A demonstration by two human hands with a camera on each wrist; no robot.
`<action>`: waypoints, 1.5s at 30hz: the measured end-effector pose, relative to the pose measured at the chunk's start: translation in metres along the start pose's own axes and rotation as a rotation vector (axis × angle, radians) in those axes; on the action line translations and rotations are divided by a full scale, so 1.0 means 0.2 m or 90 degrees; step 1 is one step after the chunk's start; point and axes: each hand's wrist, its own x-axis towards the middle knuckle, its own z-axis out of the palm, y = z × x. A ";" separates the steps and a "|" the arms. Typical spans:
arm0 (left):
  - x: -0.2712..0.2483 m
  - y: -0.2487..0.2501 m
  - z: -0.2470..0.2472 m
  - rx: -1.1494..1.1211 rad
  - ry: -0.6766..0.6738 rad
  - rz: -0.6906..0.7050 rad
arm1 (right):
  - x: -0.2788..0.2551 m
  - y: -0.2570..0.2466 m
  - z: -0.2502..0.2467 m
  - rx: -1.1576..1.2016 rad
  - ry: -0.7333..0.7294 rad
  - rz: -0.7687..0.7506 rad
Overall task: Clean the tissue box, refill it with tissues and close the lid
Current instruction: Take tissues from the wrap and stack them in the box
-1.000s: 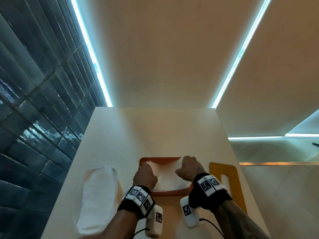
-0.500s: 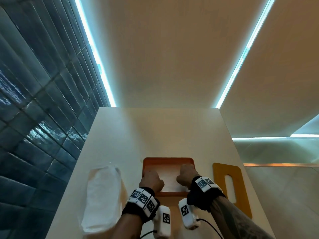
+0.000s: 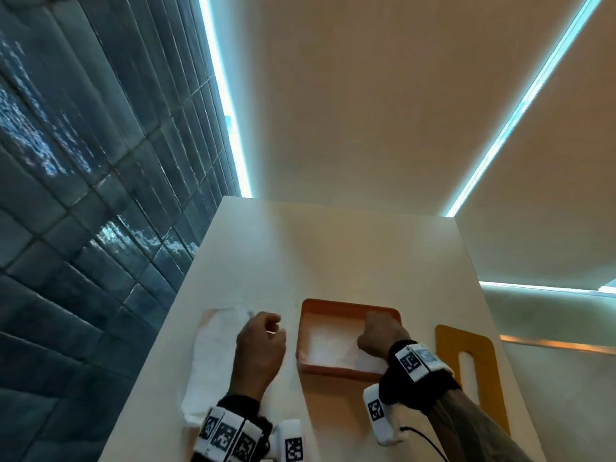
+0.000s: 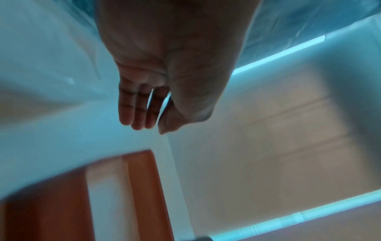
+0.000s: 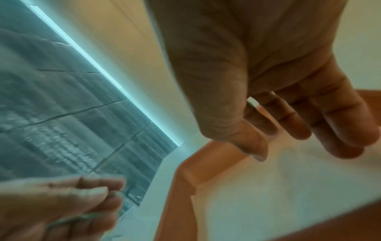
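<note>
The orange tissue box point(image 3: 333, 369) lies open on the white table, with a white stack of tissues point(image 3: 325, 345) inside it. My right hand point(image 3: 380, 331) is down in the box's right end, its bent fingers point(image 5: 299, 130) resting on the tissues point(image 5: 268, 187); it grips nothing. My left hand point(image 3: 270, 323) hovers left of the box, above a white pack point(image 3: 210, 361). Its fingers point(image 4: 134, 114) hang loosely curled, and I see nothing held in them. The orange lid point(image 3: 446, 355) with its long slot lies flat to the right of the box.
The white table point(image 3: 333, 255) is narrow; a dark tiled wall point(image 3: 83, 228) runs along its left side. Its right edge drops off just past the lid. A cable trails from the right wrist camera near the front edge.
My left hand has left the box and swung left over the white pack. My right hand stays in the box, now further right. The tissues lie flatter inside than a second ago.
</note>
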 end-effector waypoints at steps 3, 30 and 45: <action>0.01 -0.26 -0.15 0.077 0.052 -0.139 | -0.04 -0.15 -0.06 0.001 0.058 -0.069; 0.30 -0.53 -0.17 0.148 -0.114 -0.355 | 0.14 -0.79 0.47 0.441 -0.277 -0.101; 0.40 -0.64 -0.25 -0.155 -0.148 -0.381 | 0.17 -0.87 0.55 0.489 -0.198 -0.056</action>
